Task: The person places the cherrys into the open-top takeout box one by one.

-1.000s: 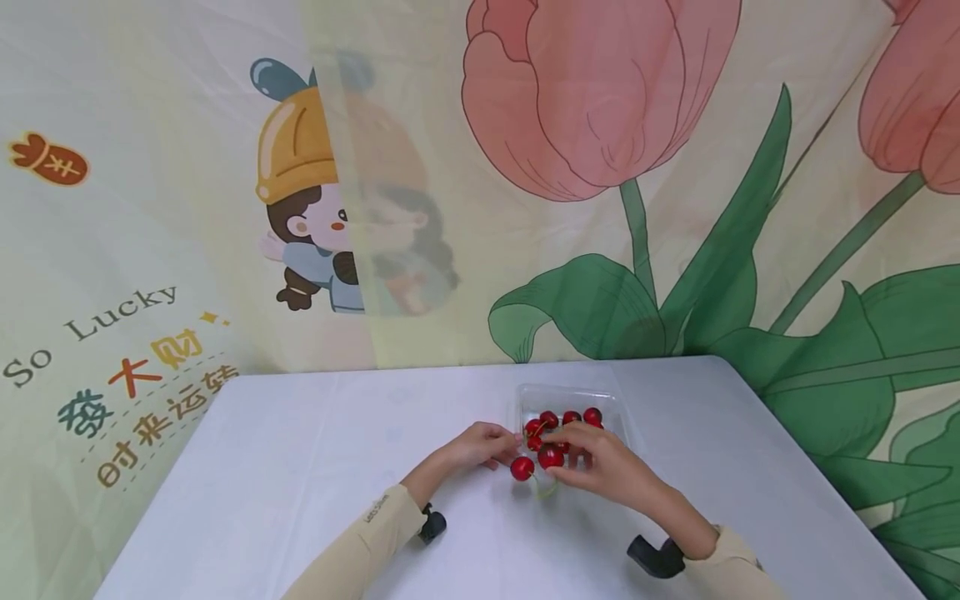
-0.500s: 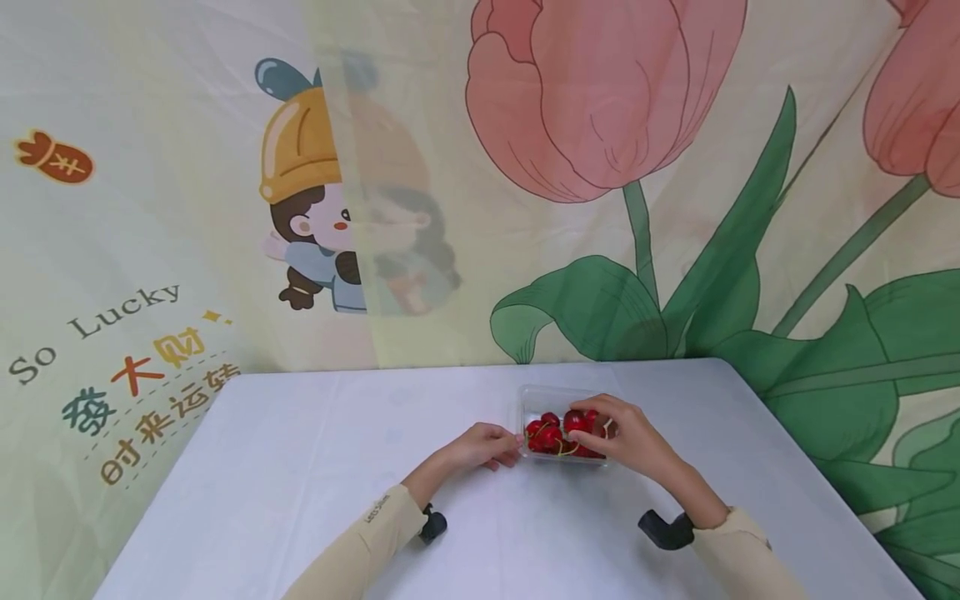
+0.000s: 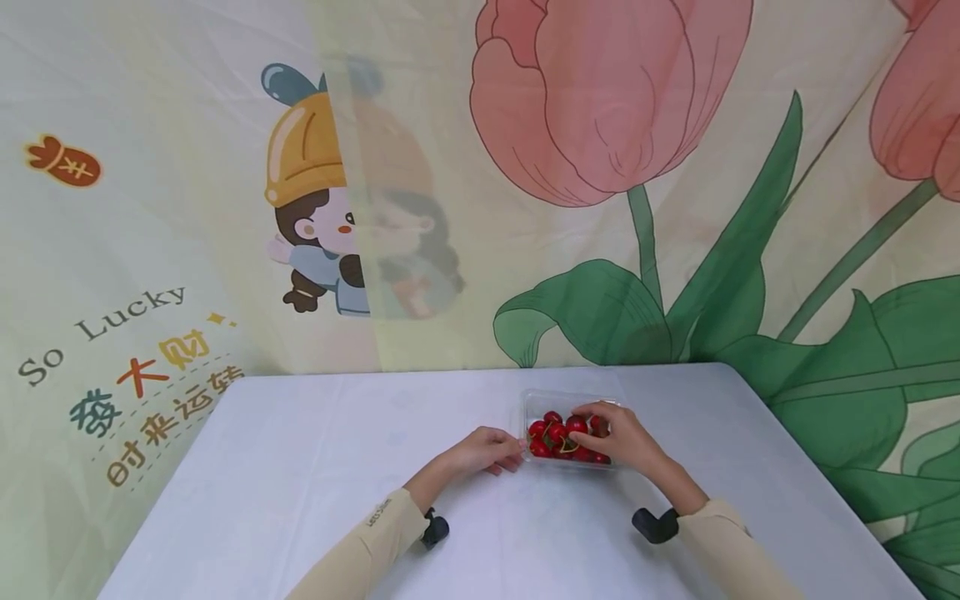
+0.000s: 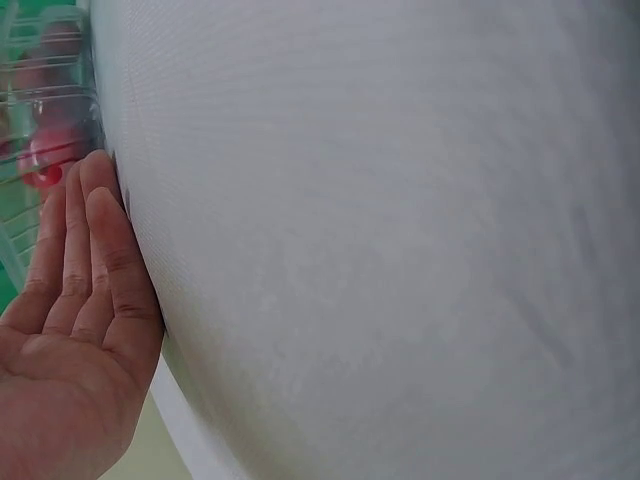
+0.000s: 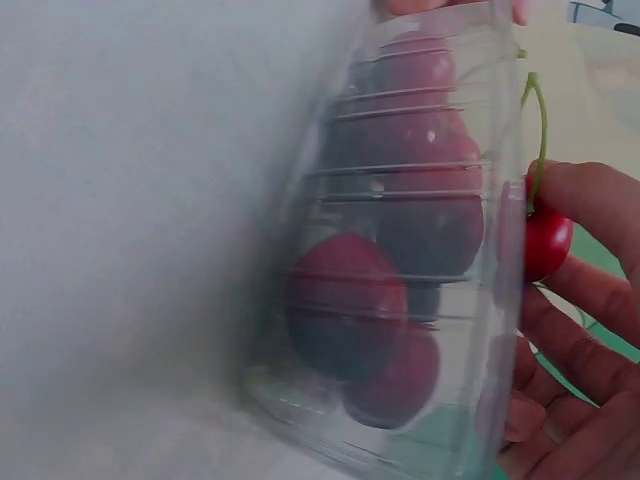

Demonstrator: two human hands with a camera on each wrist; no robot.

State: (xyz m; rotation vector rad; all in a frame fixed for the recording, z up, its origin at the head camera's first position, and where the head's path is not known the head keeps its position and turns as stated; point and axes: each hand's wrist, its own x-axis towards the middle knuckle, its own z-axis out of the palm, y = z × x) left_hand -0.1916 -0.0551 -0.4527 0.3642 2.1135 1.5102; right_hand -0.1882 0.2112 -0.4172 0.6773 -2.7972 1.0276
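A clear plastic container (image 3: 551,402) holds several red cherries (image 3: 538,448) with green stems. At its left end, the left hand (image 3: 487,450) grips the rim with its fingertips; in the right wrist view, fingertips (image 5: 410,6) show at the container's far end. The left wrist view has four fingers (image 4: 75,270) stretched toward the ribbed wall. Over the container's right part, the right hand (image 3: 618,433) pinches a cherry (image 5: 548,240) between thumb and fingers, its stem pointing up. That cherry is close above the rim, and the right fingers partly hide the cherries beneath.
A white cloth covers the table (image 3: 337,500), with bare surface around the container. Behind its far edge hangs a curtain (image 3: 420,342) printed with tulips and a cartoon figure. Black wrist cameras (image 3: 654,525) sit beneath both wrists.
The right hand has moved from the container's near side, where it held cherries in front, to over its right part. Those cherries are now inside. The left hand has stayed at the left end.
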